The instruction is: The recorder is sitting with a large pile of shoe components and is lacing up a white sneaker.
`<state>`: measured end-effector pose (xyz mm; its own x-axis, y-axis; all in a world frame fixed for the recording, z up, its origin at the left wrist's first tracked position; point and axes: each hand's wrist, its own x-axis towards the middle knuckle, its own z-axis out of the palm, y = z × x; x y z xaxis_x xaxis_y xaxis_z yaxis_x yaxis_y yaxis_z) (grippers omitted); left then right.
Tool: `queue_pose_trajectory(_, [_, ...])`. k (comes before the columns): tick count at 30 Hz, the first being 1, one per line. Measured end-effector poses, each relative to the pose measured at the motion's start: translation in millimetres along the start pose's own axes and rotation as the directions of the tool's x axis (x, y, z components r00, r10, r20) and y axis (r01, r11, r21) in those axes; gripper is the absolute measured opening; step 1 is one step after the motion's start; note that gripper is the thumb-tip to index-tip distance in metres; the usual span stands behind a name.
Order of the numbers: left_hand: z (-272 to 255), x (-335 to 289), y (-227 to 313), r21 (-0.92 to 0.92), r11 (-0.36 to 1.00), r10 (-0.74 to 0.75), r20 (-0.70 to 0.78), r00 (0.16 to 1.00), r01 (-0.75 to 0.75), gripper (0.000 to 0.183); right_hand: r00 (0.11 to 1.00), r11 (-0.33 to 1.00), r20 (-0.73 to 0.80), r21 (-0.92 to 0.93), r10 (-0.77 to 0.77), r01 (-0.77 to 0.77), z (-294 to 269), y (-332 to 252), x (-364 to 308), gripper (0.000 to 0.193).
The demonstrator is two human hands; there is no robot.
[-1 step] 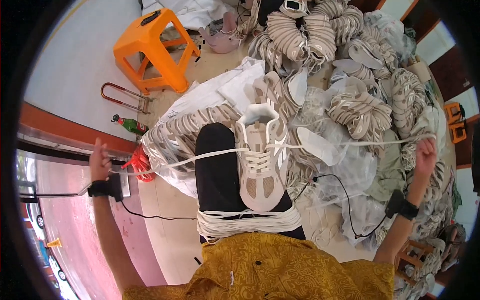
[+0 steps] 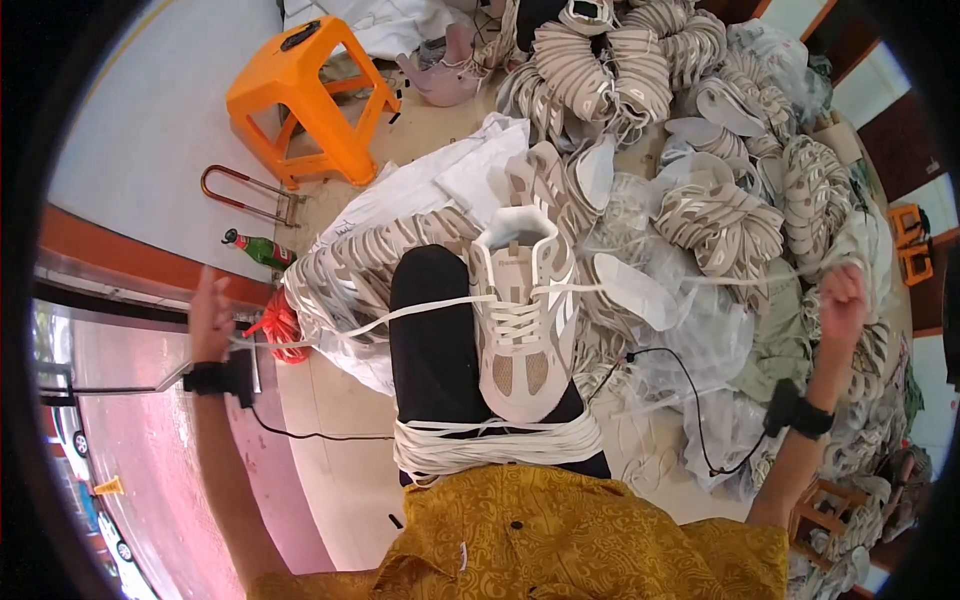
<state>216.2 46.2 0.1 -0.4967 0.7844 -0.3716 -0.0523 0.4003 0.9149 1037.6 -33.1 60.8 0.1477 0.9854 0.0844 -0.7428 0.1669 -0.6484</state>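
Nothing has moved since the earlier picture: both arms are in the same places, stretched wide apart.

Seen from the head camera, a shoe rests on the person's lap, on a dark trouser leg. It is beige and white, with its opening pointing away from the person. A white lace runs through it and out to both sides. The left hand is closed on 1 end of the lace. The right hand is closed on the other end.

The lace looks pulled tight. I think a hard tug could make 1 end slip out of a hand, or pull the shoe off the lap. More laces lie in a bundle across the lap.
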Motion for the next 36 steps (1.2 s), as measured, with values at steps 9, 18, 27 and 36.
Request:
queue_pose_trajectory(9, [206,-179,-34,-0.127,0.992,0.107,0.806,0.582,-0.006,0.034,0.898,0.882,0.095,0.167,0.430,-0.440,162,303,-31,0.019])
queue_pose_trajectory(18, [225,-209,-51,-0.036,0.974,-0.061,0.909,0.413,0.222,0.030,0.918,0.916,-0.053,0.110,0.392,-0.385,184,335,-40,0.023])
queue_pose_trajectory(27, [230,-209,-61,0.167,0.955,0.015,0.800,0.600,-0.246,0.026,0.865,0.838,-0.036,-0.231,0.501,-0.495,189,337,-56,0.028])
queue_pose_trajectory(36, [208,-210,-34,0.213,0.976,-0.205,0.866,0.456,0.033,0.025,0.858,0.097,0.449,-0.893,0.248,0.440,164,281,-35,0.043])
